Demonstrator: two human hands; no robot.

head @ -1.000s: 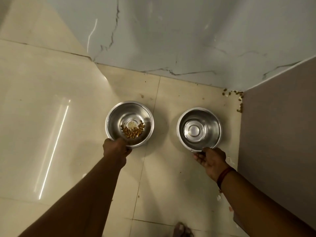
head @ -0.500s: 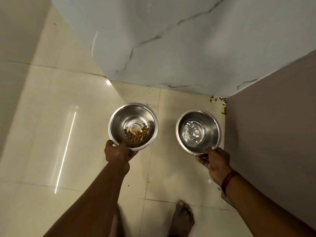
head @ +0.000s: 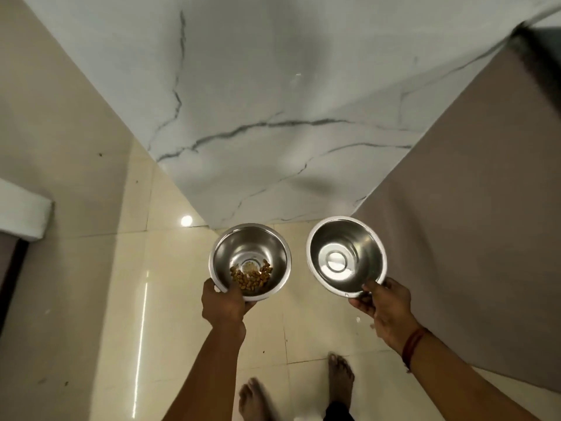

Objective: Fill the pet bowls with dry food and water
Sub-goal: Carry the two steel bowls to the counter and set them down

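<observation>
Shiny round steel food bowl (head: 252, 238): held above cream floor tiles (head: 179, 299); brown dry kibble (head: 250, 278) heaped at near inner side.
Second shiny steel bowl (head: 359, 246): held just beside, apart; central disc visible.
Left hand (head: 226, 306): food bowl's near rim gripped, thumb inside.
Right hand (head: 387, 312): second bowl's near rim pinched by thumb and fingers.

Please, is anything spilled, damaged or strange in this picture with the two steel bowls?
Only small things. A white crumb lies on the floor tiles, seen beside the right hand. The kibble is inside the left bowl. The dark lines on the wall look like marble veining, not cracks.
</observation>
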